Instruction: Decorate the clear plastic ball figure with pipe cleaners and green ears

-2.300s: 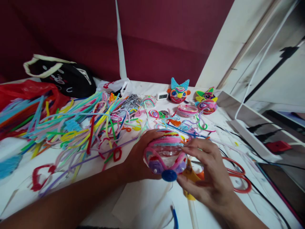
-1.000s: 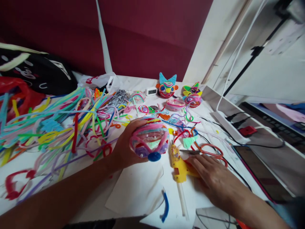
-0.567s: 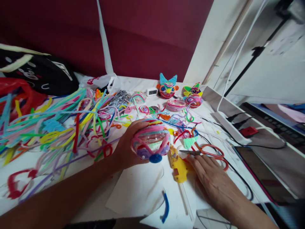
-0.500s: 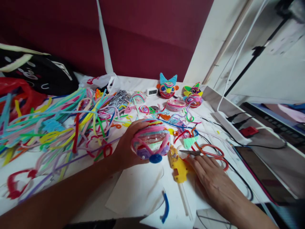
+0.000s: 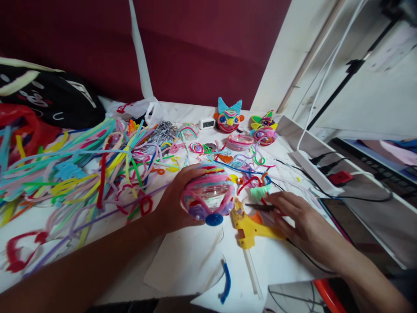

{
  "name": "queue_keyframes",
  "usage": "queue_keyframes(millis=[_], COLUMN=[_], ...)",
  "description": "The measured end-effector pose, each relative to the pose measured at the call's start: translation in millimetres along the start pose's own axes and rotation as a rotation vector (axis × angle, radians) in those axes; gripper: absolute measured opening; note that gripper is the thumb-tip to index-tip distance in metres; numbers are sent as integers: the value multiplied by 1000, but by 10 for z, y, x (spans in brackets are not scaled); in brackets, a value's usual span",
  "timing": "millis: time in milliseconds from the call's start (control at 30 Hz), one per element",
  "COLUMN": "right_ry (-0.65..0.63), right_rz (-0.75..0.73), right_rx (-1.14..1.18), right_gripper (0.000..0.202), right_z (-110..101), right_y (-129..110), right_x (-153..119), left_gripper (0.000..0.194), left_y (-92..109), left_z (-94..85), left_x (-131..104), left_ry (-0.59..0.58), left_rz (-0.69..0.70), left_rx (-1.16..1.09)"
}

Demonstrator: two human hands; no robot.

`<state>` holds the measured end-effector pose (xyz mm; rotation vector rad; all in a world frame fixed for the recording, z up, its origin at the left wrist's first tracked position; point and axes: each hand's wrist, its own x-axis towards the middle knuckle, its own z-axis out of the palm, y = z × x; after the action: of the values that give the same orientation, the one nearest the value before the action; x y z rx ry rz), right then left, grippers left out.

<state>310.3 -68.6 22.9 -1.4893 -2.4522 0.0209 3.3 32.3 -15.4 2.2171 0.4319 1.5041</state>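
Observation:
My left hand (image 5: 177,202) grips a clear round plastic container (image 5: 213,189) wrapped in pink, blue and red pipe cleaners. Purple discs and a blue disc sit on its near side. At the right, my right hand (image 5: 301,221) has its thumb and fingers closed round the handle of the scissors (image 5: 259,207), largely hiding it. The blades point left, above a yellow hot glue gun (image 5: 247,228) that lies on the table with a clear glue stick (image 5: 252,271) sticking out. Beyond the blades lies a mint-green pipe cleaner piece (image 5: 259,192).
Loose pipe cleaners (image 5: 81,169) cover the left side. Finished faces (image 5: 229,117) and a small clock (image 5: 206,124) stand at the back. A power strip (image 5: 317,174) and a phone (image 5: 335,213) lie right. White paper (image 5: 185,261) and a blue piece (image 5: 226,282) lie in front.
My right hand has shifted right and up off the glue gun, its fingers now curled at the scissors' handles. The container in my left hand has barely moved.

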Motion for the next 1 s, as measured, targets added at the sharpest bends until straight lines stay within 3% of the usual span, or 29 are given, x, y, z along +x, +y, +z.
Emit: queue_keyframes(millis=[133,233,367,467,533,633,800,1000], right_ry=[47,18,-21,-187,-215,-170,-62,17], right_rz=[-6,2,-8,-15,-53,-82,-139,-66], right_rx=[-81,-113,21,139,88,-31,-177,-147], right_gripper=[26,25,22,16,29,42,33,40], right_z=[87,111,-27,-98,-58,96,282,127], right_y=[271,321,149,-14,-90,-166,-235,-210], right_x=[243,345,262,79,-32,-108,-76,-225], left_gripper=[110,111,110,109,109,109,110,109], left_y=[-22,-23,8,21,13,-2,-3,-9], left_z=[7,3,-9,-12,-5,9,16,24], left_x=[-29,-32,-4,4,-6,-24,-30,-15], left_ry=[-5,-15,-21,-34,-24,-7,12,18], left_rz=[-8,-22,9,2,-21,-46,-46,-63], left_rx=[8,4,30,51,38,8,27,-28])
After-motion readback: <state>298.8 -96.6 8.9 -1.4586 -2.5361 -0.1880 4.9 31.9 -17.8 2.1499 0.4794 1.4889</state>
